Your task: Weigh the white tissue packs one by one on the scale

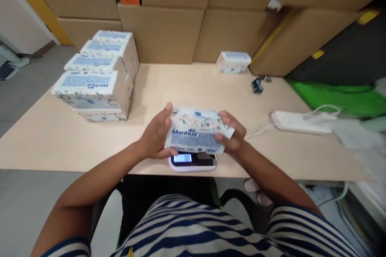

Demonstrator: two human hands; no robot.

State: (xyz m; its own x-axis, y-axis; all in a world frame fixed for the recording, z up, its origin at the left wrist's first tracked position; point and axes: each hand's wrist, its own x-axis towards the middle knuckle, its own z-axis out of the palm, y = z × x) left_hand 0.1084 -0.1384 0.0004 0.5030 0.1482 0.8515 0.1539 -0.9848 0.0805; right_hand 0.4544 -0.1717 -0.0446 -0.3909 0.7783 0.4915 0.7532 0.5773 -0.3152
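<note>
A white and blue tissue pack [196,130] marked "Manhua" is held between my two hands, tilted, its printed face toward me. My left hand [158,134] grips its left end, thumb at the lower corner. On the other end, my right hand [235,132] has its fingers and thumb closed round the corner. Directly below the pack, near the table's front edge, a small digital scale [193,164] shows 0.0 on a lit display. The pack hides most of the scale's platform, so I cannot tell whether they touch.
Stacked tissue packs [90,82] stand at the left of the table [169,84]. One more pack [233,62] lies at the back. A small dark object [257,85] and a white power strip [301,122] with cables are on the right. Cardboard boxes [163,34] wall the back.
</note>
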